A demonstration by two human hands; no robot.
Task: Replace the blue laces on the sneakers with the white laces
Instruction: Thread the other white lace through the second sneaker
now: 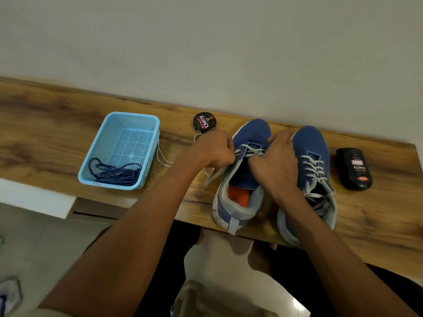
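Note:
Two blue sneakers stand side by side on the wooden shelf (pixel 57 115), toes to the wall. The left sneaker (pixel 238 197) has a white lace (pixel 251 149) through its front eyelets only, and loose lace trails left across the wood. My left hand (pixel 212 149) pinches the lace at the shoe's left eyelets. My right hand (pixel 274 161) grips over the shoe's right side, fingers curled at the lace. The right sneaker (pixel 311 143) is laced with white all the way up. The blue laces (pixel 114 172) lie bundled in a light-blue basket (pixel 100 143).
A round shoe-polish tin (pixel 204 122) sits by the wall behind my left hand. A black liquid-polish bottle (pixel 354 168) lies right of the sneakers. The shelf's front edge runs just under the shoe heels; my legs and the floor show below.

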